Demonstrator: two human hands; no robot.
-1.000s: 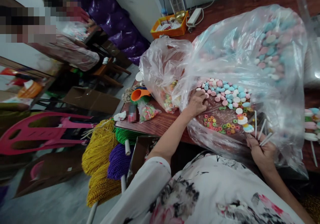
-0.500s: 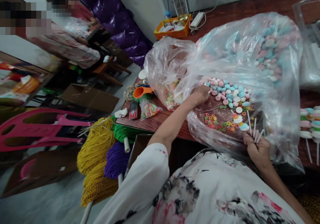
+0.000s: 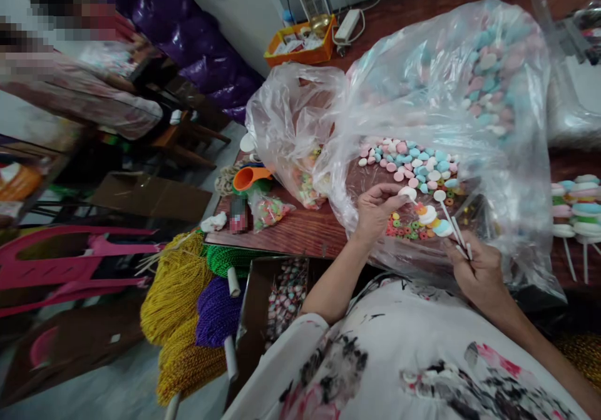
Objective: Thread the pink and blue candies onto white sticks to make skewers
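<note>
A big clear plastic bag (image 3: 474, 113) lies open on the wooden table (image 3: 291, 232). Inside it are pink, blue and white disc candies (image 3: 413, 160) and small coloured ring candies (image 3: 402, 227). My left hand (image 3: 373, 213) is inside the bag mouth, pinching one white disc candy (image 3: 407, 192) at its fingertips. My right hand (image 3: 476, 270) grips a few thin white sticks (image 3: 456, 235); one stick carries stacked discs (image 3: 431, 218) near its far end. The white disc sits just left of that stick's tip.
A smaller bag of ring candies (image 3: 300, 132) and an orange scoop (image 3: 246, 176) lie to the left. Finished candy sticks (image 3: 575, 210) lie on the right. Yellow, purple and green cord bundles (image 3: 188, 295), an open carton (image 3: 282, 291) and a pink chair (image 3: 70, 263) are below the table edge. Another person sits far left.
My left hand left the disc pile and came back toward me with a white disc. My right hand shifted left, bringing the loaded stick up to meet it.
</note>
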